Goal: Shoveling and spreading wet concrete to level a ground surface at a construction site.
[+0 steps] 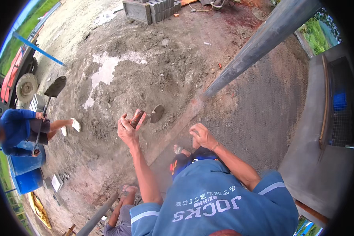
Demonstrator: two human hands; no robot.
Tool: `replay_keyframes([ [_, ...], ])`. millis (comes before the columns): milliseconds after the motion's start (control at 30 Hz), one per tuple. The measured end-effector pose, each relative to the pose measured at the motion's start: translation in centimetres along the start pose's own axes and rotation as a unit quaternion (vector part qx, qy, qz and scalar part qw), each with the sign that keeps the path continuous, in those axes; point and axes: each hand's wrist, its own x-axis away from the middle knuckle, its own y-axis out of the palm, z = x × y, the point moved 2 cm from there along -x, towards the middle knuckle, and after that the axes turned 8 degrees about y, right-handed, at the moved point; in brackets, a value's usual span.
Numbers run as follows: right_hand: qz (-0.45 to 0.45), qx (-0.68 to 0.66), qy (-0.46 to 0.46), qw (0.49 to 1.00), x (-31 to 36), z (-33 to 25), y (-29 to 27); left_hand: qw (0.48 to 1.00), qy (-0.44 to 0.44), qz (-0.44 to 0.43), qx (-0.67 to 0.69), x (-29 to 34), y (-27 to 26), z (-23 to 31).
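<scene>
My left hand is raised over the dirt with its fingers closed about the brown, worn handle of a trowel. The trowel's grey blade points to the right, out over the rough ground. To the right, my right hand is held in front of my body with the fingers curled in. Whether anything small sits inside those fingers is hidden. Both hands are bare, and a band of hardened concrete runs along the ground between them.
A thick grey pole slants up to the far right. At left, a co-worker holds a shovel beside blue drums. Another person's leg shows at lower left. Grey blocks stand far off; a plastered wall bounds the right.
</scene>
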Motion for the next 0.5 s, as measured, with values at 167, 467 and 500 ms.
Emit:
replay_keyframes([
  [167, -0.090, 0.239, 0.405, 0.878, 16.5, 19.8, -6.5, 0.998, -0.048, 0.025, 0.043, -0.5, -4.1, -4.1],
  [467, -0.254, 0.293, 0.371, 0.844, 21.7, 29.8, -6.7, 0.997, -0.061, -0.031, -0.026, 5.8, -6.2, -3.3],
  [500, -0.269, 0.299, 0.346, 0.848, 18.8, 29.4, -7.0, 0.997, -0.057, -0.039, -0.041, 6.7, -5.9, -2.6],
])
